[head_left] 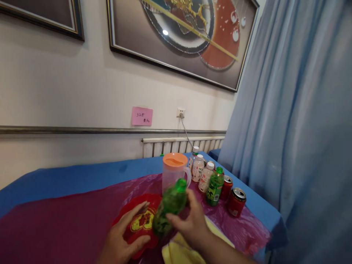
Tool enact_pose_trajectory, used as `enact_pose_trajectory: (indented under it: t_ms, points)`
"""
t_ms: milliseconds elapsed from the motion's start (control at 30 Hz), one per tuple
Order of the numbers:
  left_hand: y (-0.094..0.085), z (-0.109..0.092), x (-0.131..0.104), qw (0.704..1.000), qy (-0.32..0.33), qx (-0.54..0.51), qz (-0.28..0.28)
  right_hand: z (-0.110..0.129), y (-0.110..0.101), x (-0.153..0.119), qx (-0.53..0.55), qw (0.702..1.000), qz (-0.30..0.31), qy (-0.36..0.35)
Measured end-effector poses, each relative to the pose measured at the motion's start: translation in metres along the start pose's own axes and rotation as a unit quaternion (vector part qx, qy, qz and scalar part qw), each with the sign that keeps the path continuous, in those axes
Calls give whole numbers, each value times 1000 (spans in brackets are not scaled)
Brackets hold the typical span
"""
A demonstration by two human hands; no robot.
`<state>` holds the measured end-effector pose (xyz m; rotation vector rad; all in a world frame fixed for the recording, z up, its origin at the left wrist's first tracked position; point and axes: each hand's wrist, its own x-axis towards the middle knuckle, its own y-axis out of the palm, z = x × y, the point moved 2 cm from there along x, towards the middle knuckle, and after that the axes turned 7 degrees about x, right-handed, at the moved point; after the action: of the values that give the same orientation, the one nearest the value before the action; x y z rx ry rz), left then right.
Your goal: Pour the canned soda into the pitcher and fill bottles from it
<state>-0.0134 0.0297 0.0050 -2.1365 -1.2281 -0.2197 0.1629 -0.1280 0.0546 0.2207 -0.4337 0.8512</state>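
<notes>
A green plastic bottle (171, 206) is tilted in my right hand (192, 220), whose thumb and fingers close round its upper part. Below its left side lies a red scalloped plate (152, 200) with a yellow pattern. My left hand (123, 233) is over the plate's left side, fingers spread, holding nothing. Behind the bottle stands a clear pitcher (169, 176) with an orange lid. A yellow cloth (181, 251) lies under my right wrist.
Right of the pitcher stand white-capped bottles (205, 178), another green bottle (215, 187) and red cans (237, 202). Purple plastic sheeting (63, 220) covers part of the blue table (110, 169). A blue curtain (288, 128) hangs at the right.
</notes>
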Motion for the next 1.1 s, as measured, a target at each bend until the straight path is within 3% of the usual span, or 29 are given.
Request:
enact_pose_trajectory:
  t_ms: [100, 233, 367, 700, 800, 933, 1000, 1100]
  points:
    - [-1, 10, 4, 1000, 8, 23, -2, 11, -64, -7, -105, 991, -76, 17]
    - [1, 23, 9, 998, 21, 53, -10, -7, -144, -20, -288, 940, -180, 48]
    - [4, 25, 12, 998, 30, 56, -8, -37, -179, -26, -392, 892, -213, 77]
    - [2, 34, 18, 998, -3, 50, -45, -49, -175, -17, -424, 875, -219, 84]
    - [0, 29, 16, 997, -1, 54, -51, -50, -178, -26, -414, 883, -219, 45]
    - [-6, 19, 15, 996, -3, 67, -61, -45, -175, -56, -416, 880, -218, -68]
    - [-9, 16, 15, 994, -7, 79, -78, -44, -162, -72, -402, 896, -145, -116]
    - [-13, 12, 17, 991, -26, 84, -104, -52, -125, -88, -349, 929, 63, -111]
